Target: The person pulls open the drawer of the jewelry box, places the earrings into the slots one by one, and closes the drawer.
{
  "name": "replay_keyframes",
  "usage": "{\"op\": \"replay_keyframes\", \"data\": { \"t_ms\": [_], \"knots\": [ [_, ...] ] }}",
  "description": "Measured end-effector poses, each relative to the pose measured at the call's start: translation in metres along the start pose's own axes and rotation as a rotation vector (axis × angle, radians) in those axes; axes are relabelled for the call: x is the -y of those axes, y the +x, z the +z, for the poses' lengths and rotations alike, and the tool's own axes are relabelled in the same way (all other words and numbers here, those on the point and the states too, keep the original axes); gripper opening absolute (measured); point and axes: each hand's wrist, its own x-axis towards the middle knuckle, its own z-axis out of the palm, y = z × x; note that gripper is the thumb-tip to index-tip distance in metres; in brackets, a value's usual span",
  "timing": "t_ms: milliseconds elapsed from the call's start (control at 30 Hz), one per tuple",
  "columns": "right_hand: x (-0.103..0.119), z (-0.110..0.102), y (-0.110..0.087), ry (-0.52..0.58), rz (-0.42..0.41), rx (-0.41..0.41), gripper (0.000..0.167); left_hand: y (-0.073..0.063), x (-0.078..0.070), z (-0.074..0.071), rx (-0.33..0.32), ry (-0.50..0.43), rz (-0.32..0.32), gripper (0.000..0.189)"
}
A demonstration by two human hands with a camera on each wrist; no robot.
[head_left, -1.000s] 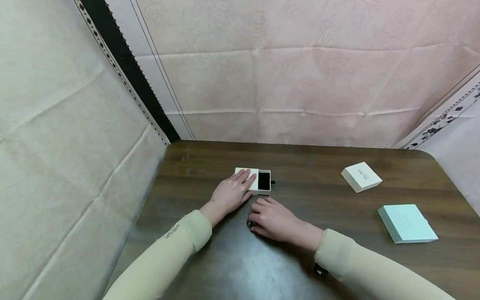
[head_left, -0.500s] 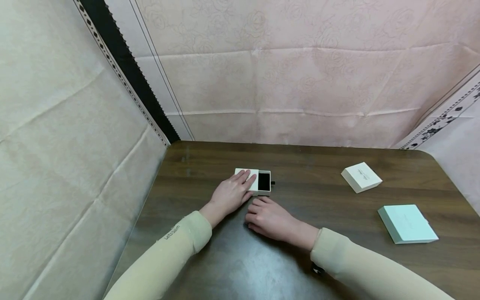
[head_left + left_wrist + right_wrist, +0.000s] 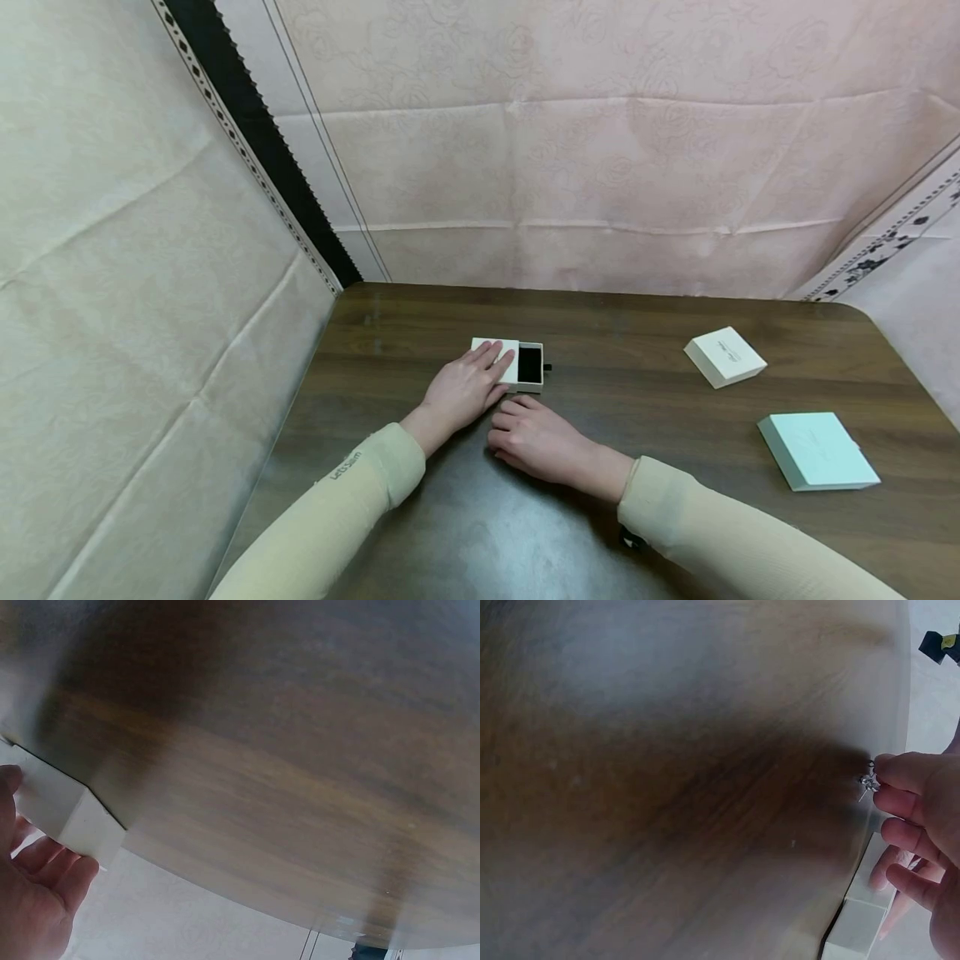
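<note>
My left hand (image 3: pixel 461 387) lies over the sleeve of a small white drawer box (image 3: pixel 529 387), its fingers on top and its thumb at the near side. The drawer sticks out to the right, showing a black lining and a short black tab (image 3: pixel 547 367). In the left wrist view, thumb and fingers hold the sleeve (image 3: pixel 56 795). Just nearer than the box is my right hand (image 3: pixel 536 442), fingers curled. The right wrist view shows its thumb and forefinger pinching a tiny silvery, sparkling earring (image 3: pixel 868 781) with a thin pin. In the head view the hand hides the earring.
A second white box (image 3: pixel 725 357) stands at the right back of the brown wooden table (image 3: pixel 615 333). Nearer lies a mint-green box (image 3: pixel 817 451). Pale cloth (image 3: pixel 570 183) hangs behind and beside the table.
My right hand has shifted slightly left, and the dark bit seen under its fingers a second ago is out of sight. The left hand and the boxes stay put.
</note>
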Motion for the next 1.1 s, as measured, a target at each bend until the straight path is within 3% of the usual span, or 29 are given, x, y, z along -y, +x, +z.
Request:
{"op": "replay_keyframes", "data": {
  "t_ms": [467,900,1100],
  "knots": [
    [-0.003,-0.002,-0.003,-0.016,0.030,0.027,0.009,0.000,-0.001,-0.002,0.025,0.007,-0.007,0.055],
    [-0.004,-0.013,-0.010,0.105,0.089,0.046,0.012,-0.001,-0.001,0.000,0.012,0.012,-0.006,0.056],
    [-0.008,-0.018,-0.017,0.116,0.086,0.008,0.012,-0.002,0.000,0.001,0.013,0.003,-0.007,0.057]
  ]
}}
